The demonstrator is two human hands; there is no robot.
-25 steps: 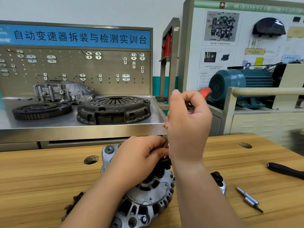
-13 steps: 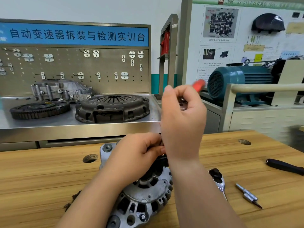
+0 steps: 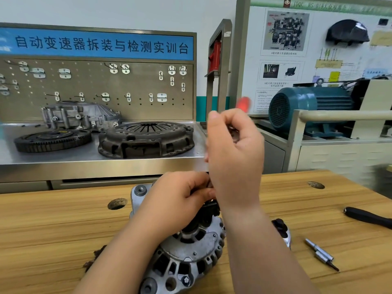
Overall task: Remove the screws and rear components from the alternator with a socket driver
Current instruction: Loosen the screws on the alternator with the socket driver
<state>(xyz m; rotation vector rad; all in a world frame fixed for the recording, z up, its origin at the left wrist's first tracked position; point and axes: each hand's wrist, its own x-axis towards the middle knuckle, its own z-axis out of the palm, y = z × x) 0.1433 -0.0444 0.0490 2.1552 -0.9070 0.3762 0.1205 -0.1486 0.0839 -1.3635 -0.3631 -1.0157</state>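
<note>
Wooden bench, short of its far edge: left hand grips alternator, right hand clamps driver.

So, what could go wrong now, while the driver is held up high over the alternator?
1. The alternator lies unclamped on the table, steadied only by the left hand; a hard turn may shift it.
2. The right hand holds the driver high, its tip hidden; it may miss or slip when lowered.
3. Small parts taken off could roll into the table hole.
</note>
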